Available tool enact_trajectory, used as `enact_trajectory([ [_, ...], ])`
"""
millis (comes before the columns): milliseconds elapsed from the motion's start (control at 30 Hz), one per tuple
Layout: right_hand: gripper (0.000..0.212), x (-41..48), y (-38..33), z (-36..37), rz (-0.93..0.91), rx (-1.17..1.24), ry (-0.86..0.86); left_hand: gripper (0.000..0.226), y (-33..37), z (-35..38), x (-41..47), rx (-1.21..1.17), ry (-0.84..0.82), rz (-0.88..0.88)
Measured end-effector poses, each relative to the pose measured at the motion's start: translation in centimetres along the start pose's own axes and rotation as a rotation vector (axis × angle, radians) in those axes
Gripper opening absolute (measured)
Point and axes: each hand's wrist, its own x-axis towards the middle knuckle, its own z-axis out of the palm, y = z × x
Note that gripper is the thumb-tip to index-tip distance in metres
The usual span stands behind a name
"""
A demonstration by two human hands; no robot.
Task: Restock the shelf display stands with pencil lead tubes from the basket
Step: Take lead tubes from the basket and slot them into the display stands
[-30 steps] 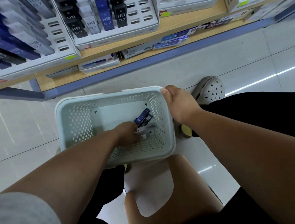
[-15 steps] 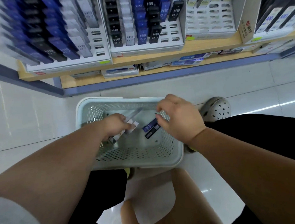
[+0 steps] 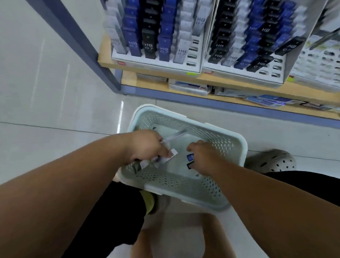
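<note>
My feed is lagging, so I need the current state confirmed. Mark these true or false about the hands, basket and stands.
1. The left hand grips pale tubes inside the basket. True.
2. The right hand holds nothing. False: it grips a blue tube and a black tube.
3. The basket is on the person's lap. False: it stands on the floor.
4. The display stands show empty front slots. True.

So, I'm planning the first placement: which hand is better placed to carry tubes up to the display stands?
Probably right. The right hand grips blue and black tubes in the basket, and the display stands sit up on its side. The left hand also holds white tubes.
</note>
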Motion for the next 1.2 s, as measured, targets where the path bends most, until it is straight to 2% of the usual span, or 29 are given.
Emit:
enact_trajectory([
  [100,0.06,0.1,0.3,0.6,0.011,0.006,-0.006,0.039,-0.3,-2.3,-2.8,-0.055,0.077,-0.01],
  [233,0.058,0.1,0.5,1.2,0.006,-0.207,-0.01,0.044,-2.4,-2.9,-6.6,-0.291,0.11,-0.005],
  [333,0.056,0.5,0.6,1.5,-0.008,-0.374,-0.005,0.041,-3.5,-2.2,-7.6,-0.338,0.179,-0.002],
  [433,0.042,1.2,0.6,1.7,-0.01,-0.413,0.03,0.036,-3.9,-1.7,-7.1,-0.395,0.254,-0.031],
  [533,0.044,1.5,0.3,1.9,-0.007,-0.428,0.029,0.026,-4.1,-1.4,-6.6,-0.466,0.276,-0.057],
  [600,0.048,1.7,0.3,2.0,-0.004,-0.398,-0.007,0.025,-4.4,-1.2,-6.4,-0.5,0.288,-0.059],
  [700,0.048,1.9,0.2,1.7,0.046,-0.195,-0.057,0.023,-5.1,-1.3,-6.2,-0.592,0.287,-0.075],
  [800,0.045,2.0,-0.3,1.5,0.076,-0.082,-0.037,0.024,-5.6,-1.4,-5.9,-0.635,0.29,-0.084],
  [1200,0.038,2.0,-0.6,2.5,0.119,0.021,0.051,0.039,-7.0,-1.1,-4.6,-0.668,0.254,-0.045],
])
